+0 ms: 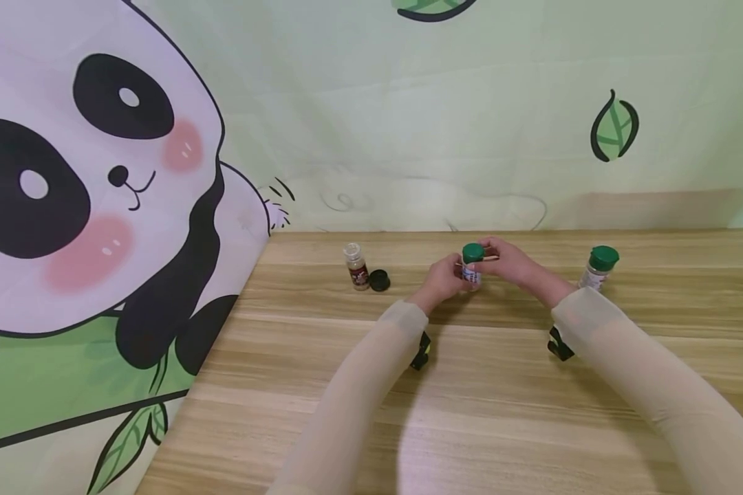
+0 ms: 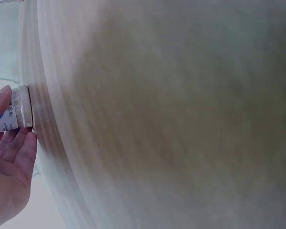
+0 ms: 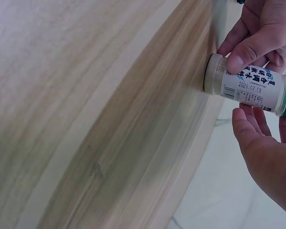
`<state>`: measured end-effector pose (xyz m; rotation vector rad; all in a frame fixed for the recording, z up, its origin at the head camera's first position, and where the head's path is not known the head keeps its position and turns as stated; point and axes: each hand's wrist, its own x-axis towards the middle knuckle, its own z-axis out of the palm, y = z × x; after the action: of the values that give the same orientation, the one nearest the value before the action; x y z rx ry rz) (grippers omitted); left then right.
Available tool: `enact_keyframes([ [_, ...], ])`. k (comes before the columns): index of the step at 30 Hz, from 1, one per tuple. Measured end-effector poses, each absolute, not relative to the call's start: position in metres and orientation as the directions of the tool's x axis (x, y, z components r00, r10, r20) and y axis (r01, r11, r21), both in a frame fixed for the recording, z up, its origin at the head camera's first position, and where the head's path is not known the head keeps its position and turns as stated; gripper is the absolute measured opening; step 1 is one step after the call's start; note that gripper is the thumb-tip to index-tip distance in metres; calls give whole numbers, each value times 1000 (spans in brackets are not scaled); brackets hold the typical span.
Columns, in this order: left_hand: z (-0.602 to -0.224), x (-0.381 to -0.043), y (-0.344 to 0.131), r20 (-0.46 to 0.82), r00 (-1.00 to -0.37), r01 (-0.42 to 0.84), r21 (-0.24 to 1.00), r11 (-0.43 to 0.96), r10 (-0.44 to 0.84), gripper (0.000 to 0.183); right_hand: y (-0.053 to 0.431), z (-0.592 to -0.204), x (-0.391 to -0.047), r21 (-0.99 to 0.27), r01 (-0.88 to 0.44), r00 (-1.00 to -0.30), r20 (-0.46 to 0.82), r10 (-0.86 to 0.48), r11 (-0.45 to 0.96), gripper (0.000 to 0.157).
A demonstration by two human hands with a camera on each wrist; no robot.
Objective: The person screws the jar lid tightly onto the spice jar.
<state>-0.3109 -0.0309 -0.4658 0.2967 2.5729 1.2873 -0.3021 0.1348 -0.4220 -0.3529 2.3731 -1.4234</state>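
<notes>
Both hands meet at a small seasoning bottle (image 1: 471, 274) with a green cap (image 1: 473, 251) and a white printed label, upright at the table's far side. My left hand (image 1: 444, 278) grips its lower body from the left; in the right wrist view its thumb (image 3: 252, 50) lies across the bottle (image 3: 250, 88). From the right, my right hand (image 1: 510, 262) has its fingers about the upper part near the cap. In the left wrist view the bottle's clear base (image 2: 23, 107) shows at the left edge, with its upper part cut off.
Left of the hands stands an uncapped clear bottle (image 1: 356, 268) with a dark label, a black cap (image 1: 380, 280) beside it. Another green-capped bottle (image 1: 602, 261) stands right, partly behind the right sleeve (image 1: 600, 316). A panda-print cloth (image 1: 371, 137) hangs behind the wooden table (image 1: 489, 419).
</notes>
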Motion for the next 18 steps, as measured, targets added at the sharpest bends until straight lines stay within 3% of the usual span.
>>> enact_keyframes([
  [18, -461, -308, -31, -124, -943, 85, 806, 586, 308, 49, 145, -417, -301, -877, -65, -895, -160, -417, 476, 61],
])
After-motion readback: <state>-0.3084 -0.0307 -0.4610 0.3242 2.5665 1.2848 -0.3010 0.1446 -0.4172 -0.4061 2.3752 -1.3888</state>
